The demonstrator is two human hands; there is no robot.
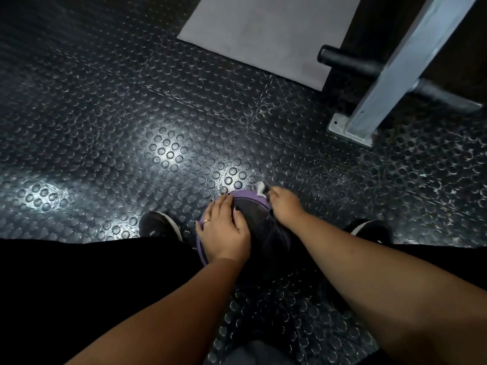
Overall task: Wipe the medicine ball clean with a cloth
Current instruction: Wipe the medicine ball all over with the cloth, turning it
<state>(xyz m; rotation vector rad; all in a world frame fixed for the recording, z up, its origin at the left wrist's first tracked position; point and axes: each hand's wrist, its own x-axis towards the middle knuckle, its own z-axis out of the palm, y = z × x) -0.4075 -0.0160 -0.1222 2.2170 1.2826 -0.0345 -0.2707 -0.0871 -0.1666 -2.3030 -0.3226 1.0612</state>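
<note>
A black and purple medicine ball (259, 222) sits on the floor between my two feet. My left hand (224, 231) lies flat on the ball's left side, fingers spread over its top. My right hand (283, 206) is at the ball's far right edge and grips a small white cloth (261, 189), which sticks out past the fingers against the purple rim. Most of the cloth is hidden under the hand.
Dark studded rubber floor (163, 154) all around. A grey mat (266, 35) lies ahead. A grey metal post with a base plate (351, 131) and black pegs (345, 61) stands at the right. My black shoes (160, 225) flank the ball.
</note>
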